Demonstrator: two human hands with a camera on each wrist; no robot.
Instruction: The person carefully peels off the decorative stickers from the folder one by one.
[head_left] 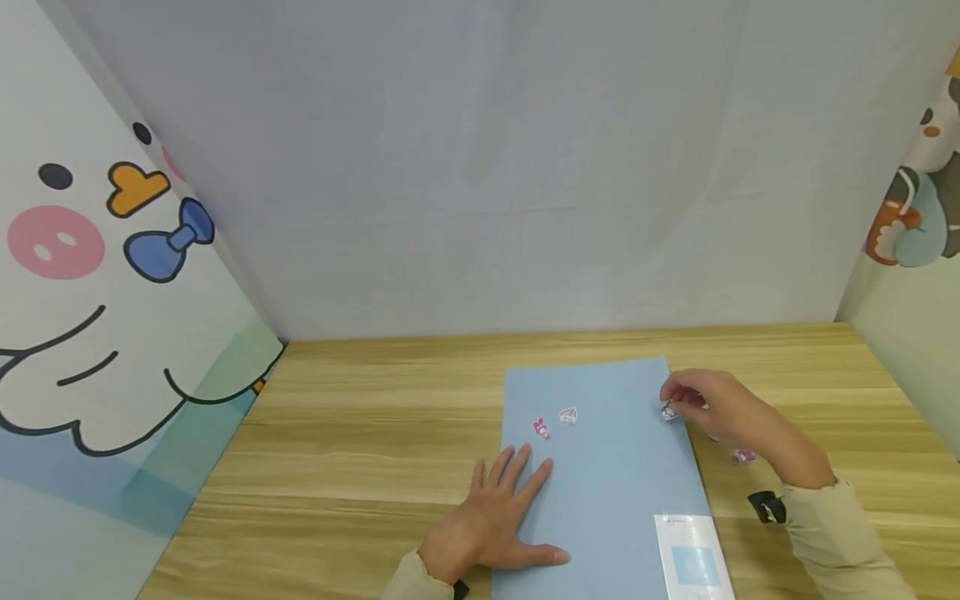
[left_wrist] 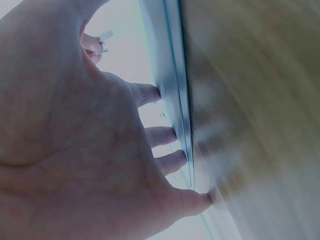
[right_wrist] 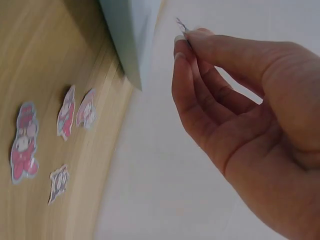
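Note:
A light blue folder (head_left: pixel 600 492) lies on the wooden table, with a pink character sticker (head_left: pixel 542 428) and a white one (head_left: pixel 568 415) on its upper part. My left hand (head_left: pixel 495 517) rests with spread, straight fingers over the folder's left edge; in the left wrist view its fingertips (left_wrist: pixel 167 135) line that edge. Above the folder's upper right edge, my right hand (head_left: pixel 708 404) pinches a small sticker (head_left: pixel 669 411) between thumb and fingers. Seen edge-on in the right wrist view, that sticker (right_wrist: pixel 182 25) juts past the fingertips.
Several loose stickers lie on the table right of the folder, among them a tall pink one (right_wrist: pixel 24 145) and a dark one (right_wrist: pixel 58 183). A white label panel (head_left: pixel 693 533) marks the folder's lower right. Behind the table hangs a pale cloth wall (head_left: pixel 510 208).

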